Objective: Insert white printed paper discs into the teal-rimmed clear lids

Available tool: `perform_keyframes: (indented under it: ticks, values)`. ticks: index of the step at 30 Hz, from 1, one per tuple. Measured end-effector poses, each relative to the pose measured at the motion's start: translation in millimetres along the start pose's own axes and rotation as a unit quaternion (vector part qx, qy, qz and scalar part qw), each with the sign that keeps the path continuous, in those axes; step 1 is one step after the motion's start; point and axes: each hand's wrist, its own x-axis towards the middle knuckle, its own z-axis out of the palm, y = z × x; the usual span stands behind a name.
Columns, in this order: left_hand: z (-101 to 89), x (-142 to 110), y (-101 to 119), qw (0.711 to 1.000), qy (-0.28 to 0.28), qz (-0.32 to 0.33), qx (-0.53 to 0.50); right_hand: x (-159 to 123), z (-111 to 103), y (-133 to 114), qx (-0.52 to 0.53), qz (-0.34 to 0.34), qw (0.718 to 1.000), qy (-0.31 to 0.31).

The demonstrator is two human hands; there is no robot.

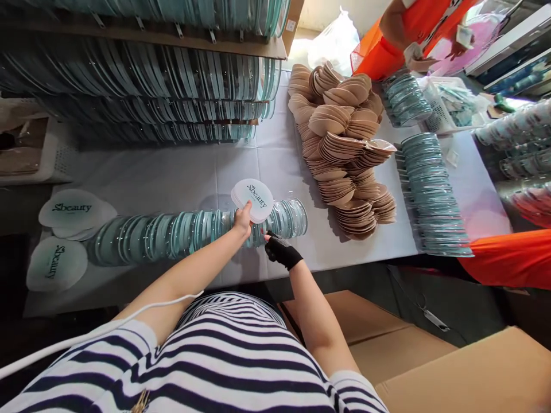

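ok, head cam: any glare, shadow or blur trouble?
Head view: the white bag looks blown out; head view: brown pads shade the tabletop leftward; head view: glints on the clear-wrapped row, yet lettering on the held cards is readable.

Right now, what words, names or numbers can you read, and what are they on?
"beauty", after a curly mark: on the white card in the left hand.
"beauty", same mark: on the upper-left card.
"beauty", turned sideways: on the lower-left card.
Too small to read: the sticker up on the cardboard.
Not readable: the marking on the orange clothing.
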Motion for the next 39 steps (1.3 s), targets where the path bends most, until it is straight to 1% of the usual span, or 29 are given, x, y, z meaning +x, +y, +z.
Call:
perform_keyframes:
  ticks: [1, 2, 3, 4, 5, 6, 7, 8, 10, 13, 14, 15, 16, 17, 18, 19, 20, 21, 22, 23, 25, 27, 29, 32, 34, 35, 39]
  values:
    - [1.4, 0, 0, 1.000, 0.000, 0.003, -0.001, -3, 0, -7, -0.092, 0.010, 0.995, 0.031]
    - [2.9, -1, 0, 1.000, 0.001, 0.005, -0.005, -7, -1, -16, -0.195, 0.005, 0.978, 0.075]
    - [4.1, -2, 2, 1.000, 0.001, 0.004, -0.008, -10, -1, -25, -0.288, -0.016, 0.948, 0.133]
    - [4.9, -4, 3, 1.000, -0.001, -0.001, -0.011, -14, -2, -35, -0.355, -0.054, 0.912, 0.200]
    - [4.9, -7, 5, 1.000, -0.008, -0.008, -0.013, -17, -2, -44, -0.386, -0.106, 0.876, 0.268]
    - [3.8, -11, 7, 0.999, -0.024, -0.015, -0.016, -19, -2, -53, -0.387, -0.161, 0.848, 0.325]
    - [1.6, -14, 9, 0.999, -0.046, -0.021, -0.017, -20, -2, -60, -0.371, -0.206, 0.830, 0.363]
    - [-1.6, -18, 11, 0.997, -0.072, -0.025, -0.019, -20, 1, -65, -0.353, -0.238, 0.821, 0.380]
    - [-10.6, -25, 13, 0.994, -0.106, -0.023, -0.018, -18, 11, -68, -0.345, -0.279, 0.809, 0.385]
    - [-25.4, -34, 12, 0.995, -0.102, -0.008, 0.000, -11, 38, -62, -0.376, -0.346, 0.776, 0.368]
    - [-29.6, -37, 12, 0.994, -0.105, -0.005, 0.011, -8, 48, -59, -0.380, -0.365, 0.773, 0.353]
    - [-33.0, -38, 12, 0.993, -0.112, -0.008, 0.023, -6, 56, -57, -0.379, -0.367, 0.780, 0.336]
    - [-35.5, -39, 13, 0.992, -0.119, -0.014, 0.033, -4, 62, -56, -0.370, -0.351, 0.796, 0.327]
    - [-37.2, -38, 15, 0.992, -0.122, -0.018, 0.039, -4, 64, -55, -0.352, -0.321, 0.814, 0.333]
    - [-38.0, -36, 18, 0.992, -0.117, -0.019, 0.041, -6, 63, -53, -0.331, -0.284, 0.827, 0.356]
    - [-38.3, -32, 23, 0.994, -0.102, -0.015, 0.039, -12, 60, -50, -0.313, -0.249, 0.829, 0.390]
    - [-38.0, -27, 29, 0.996, -0.085, -0.007, 0.032, -20, 55, -44, -0.307, -0.223, 0.823, 0.423]
    - [-37.6, -20, 36, 0.997, -0.067, 0.005, 0.024, -31, 50, -35, -0.320, -0.209, 0.812, 0.440]
    - [-37.3, -13, 43, 0.998, -0.050, 0.018, 0.017, -45, 46, -24, -0.349, -0.205, 0.802, 0.439]
    - [-37.2, -5, 50, 0.999, -0.035, 0.026, 0.012, -59, 44, -10, -0.390, -0.203, 0.794, 0.420]
    - [-38.2, 8, 59, 0.999, -0.018, 0.033, 0.002, -81, 45, 17, -0.469, -0.193, 0.785, 0.356]
    - [-40.1, 15, 63, 1.000, -0.017, 0.025, -0.007, -89, 55, 36, -0.524, -0.160, 0.780, 0.304]
    - [-41.8, 18, 60, 0.999, -0.025, 0.022, -0.016, -79, 67, 40, -0.554, -0.114, 0.776, 0.279]
    - [-42.9, 16, 55, 0.999, -0.028, 0.032, -0.014, -44, 80, 25, -0.564, -0.077, 0.777, 0.270]
    - [-43.4, 15, 53, 0.999, -0.024, 0.033, -0.008, -26, 82, 13, -0.561, -0.076, 0.776, 0.278]
    - [-43.8, 15, 53, 0.999, -0.022, 0.030, -0.007, -21, 81, 10, -0.561, -0.080, 0.773, 0.285]
    - [-45.5, 15, 55, 1.000, -0.023, 0.013, -0.011, -21, 73, 13, -0.562, -0.109, 0.761, 0.306]
